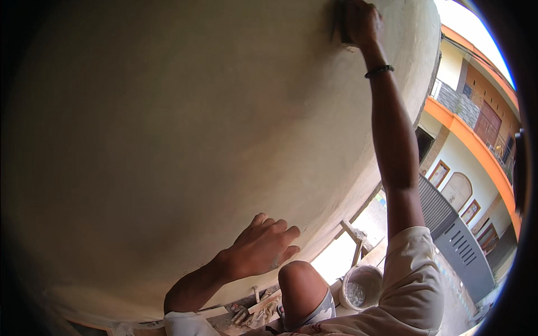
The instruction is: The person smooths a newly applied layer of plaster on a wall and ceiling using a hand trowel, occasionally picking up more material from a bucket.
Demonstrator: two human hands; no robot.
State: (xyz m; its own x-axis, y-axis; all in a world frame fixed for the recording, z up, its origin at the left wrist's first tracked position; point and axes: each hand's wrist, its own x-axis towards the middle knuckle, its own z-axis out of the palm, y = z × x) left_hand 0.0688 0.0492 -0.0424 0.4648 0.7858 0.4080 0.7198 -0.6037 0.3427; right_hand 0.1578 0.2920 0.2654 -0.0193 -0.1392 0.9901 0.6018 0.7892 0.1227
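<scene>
A broad plastered wall [185,129] in pale grey-beige fills most of the head view. Up at the top right, my right hand [364,23] grips a dark plastering trowel [343,28] against the wall, with the arm stretched high. Most of the trowel is hidden by the hand and shadow. A dark band [379,71] circles my right wrist. Lower down, my left hand [263,243] is close to the wall, its fingers apart and loosely bent with nothing in them. Whether its fingertips touch the plaster I cannot tell.
Beside my bent knee [302,288] stands a pale bucket [361,287] with wet-looking contents. Wood scraps and rubble [260,313] lie at the wall's foot, and a wooden trestle [356,238] stands past it. Beyond are a grey metal gate [457,241] and an orange-trimmed house [465,123].
</scene>
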